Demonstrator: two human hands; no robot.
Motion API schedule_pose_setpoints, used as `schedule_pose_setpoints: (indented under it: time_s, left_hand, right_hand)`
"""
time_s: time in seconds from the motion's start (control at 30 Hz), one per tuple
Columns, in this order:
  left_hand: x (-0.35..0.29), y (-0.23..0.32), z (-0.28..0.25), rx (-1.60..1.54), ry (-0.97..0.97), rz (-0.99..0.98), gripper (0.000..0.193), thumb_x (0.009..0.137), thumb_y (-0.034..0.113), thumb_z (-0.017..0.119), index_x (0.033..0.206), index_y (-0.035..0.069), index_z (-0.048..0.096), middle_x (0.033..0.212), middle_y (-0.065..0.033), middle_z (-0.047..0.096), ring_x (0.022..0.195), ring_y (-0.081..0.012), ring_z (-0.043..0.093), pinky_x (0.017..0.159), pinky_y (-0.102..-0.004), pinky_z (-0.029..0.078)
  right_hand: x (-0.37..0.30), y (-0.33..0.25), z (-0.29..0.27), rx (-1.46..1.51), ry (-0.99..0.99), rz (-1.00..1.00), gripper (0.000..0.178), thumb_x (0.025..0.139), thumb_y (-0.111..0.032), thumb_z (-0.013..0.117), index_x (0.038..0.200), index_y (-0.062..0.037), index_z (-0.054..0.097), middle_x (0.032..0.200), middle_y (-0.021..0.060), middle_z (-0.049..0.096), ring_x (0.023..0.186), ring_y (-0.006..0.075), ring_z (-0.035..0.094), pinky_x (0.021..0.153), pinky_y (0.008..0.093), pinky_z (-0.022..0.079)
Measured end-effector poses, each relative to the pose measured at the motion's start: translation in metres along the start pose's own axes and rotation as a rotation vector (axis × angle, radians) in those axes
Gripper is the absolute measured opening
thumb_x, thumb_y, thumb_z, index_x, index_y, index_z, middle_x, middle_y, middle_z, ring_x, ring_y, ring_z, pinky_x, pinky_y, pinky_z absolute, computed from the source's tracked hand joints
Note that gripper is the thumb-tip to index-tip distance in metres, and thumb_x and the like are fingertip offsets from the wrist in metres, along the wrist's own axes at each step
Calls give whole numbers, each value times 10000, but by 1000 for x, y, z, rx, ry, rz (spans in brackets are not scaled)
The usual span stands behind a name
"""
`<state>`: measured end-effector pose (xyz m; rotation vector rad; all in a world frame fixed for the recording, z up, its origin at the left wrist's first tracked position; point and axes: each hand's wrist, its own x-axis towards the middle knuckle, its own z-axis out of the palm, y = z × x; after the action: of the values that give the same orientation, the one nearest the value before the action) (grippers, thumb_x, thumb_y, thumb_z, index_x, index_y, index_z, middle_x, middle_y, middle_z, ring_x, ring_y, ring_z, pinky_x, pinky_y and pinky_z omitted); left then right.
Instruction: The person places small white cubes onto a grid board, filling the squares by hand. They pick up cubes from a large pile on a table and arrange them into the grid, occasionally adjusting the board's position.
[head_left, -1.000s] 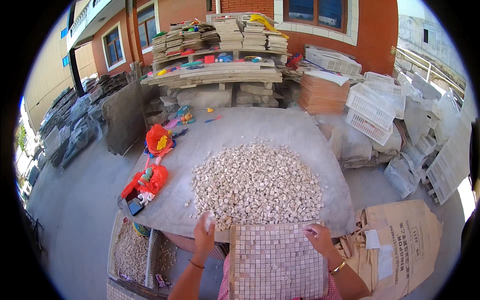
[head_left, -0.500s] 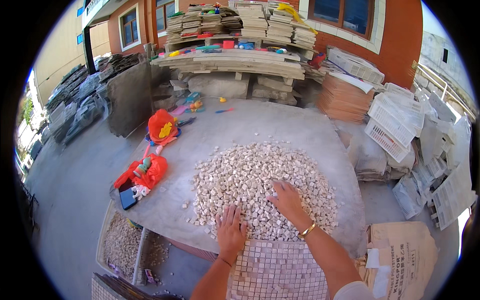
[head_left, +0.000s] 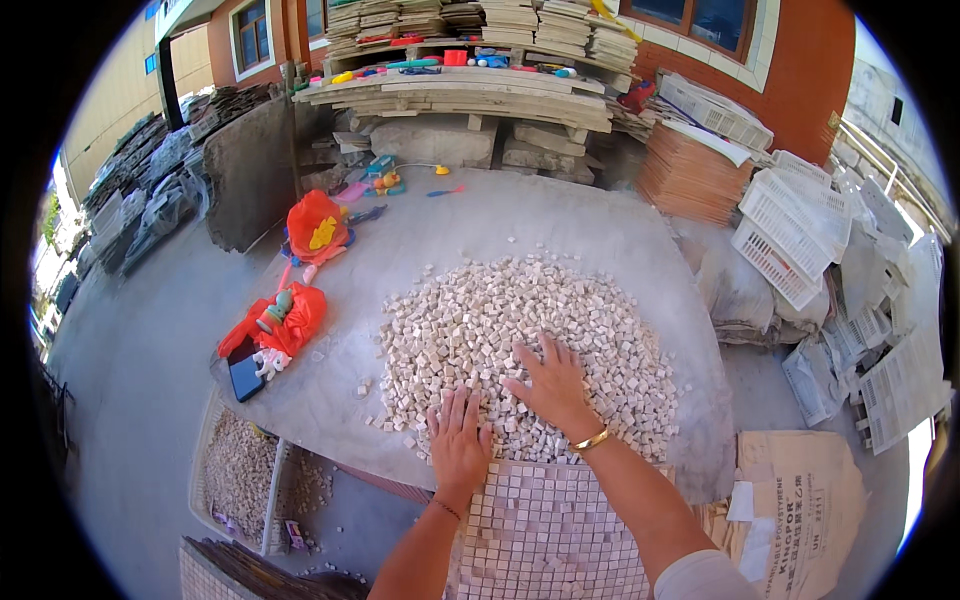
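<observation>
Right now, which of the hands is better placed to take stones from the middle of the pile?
Probably the right hand: it reaches over the pile, nearer its middle; the left hand is at its near edge.

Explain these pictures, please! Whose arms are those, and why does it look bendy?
No robot here: those are a person's bare arms. The view comes from a camera on the person's head, looking down; its wide lens bends straight edges. On the grey table lies a heap of small pale cubes, with red bundles to its left. Nearest the person is a board with rows of similar cubes. The left hand rests at the heap's near edge; the right hand spreads its fingers over the heap. Nothing looks gripped, but the palms are hidden.
</observation>
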<state>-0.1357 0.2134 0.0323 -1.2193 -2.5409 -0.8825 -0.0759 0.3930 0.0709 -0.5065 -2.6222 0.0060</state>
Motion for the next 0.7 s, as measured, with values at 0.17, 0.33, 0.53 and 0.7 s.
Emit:
schedule_pose_setpoints:
  time_s: [0.17,0.33,0.53,0.7]
  left_hand:
    - [-1,-2,-3,-3,1,-6,507,862,238,525,1345,108,442,1434,-110,381,1353,-298,304,1105,-527,184]
    - [-2,-2,1,-27,15,0,501,858,236,528,1335,103,453,1426,-113,390,1351,-299,309,1104,-524,186]
    - [1,-2,0,-41,30,0,493,855,239,531,1324,104,461,1422,-106,395,1346,-296,318,1104,-521,188]
    - [-2,-3,-3,-64,40,2,486,849,222,536,1313,94,469,1412,-109,403,1342,-306,321,1099,-528,194]
  right_hand:
    - [-11,0,6,-2,76,-38,482,821,-466,595,1166,-131,558,1192,140,506,1058,324,488,856,493,412]
    - [1,9,8,78,36,-37,381,811,-442,616,1039,-138,600,1081,110,535,929,302,555,727,443,473]
    - [-3,18,4,17,116,-235,279,797,-358,631,980,-149,613,1002,92,539,903,267,572,685,412,493]
    - [8,11,1,68,107,-15,274,781,-306,655,978,-118,629,943,73,570,879,270,568,727,407,479]
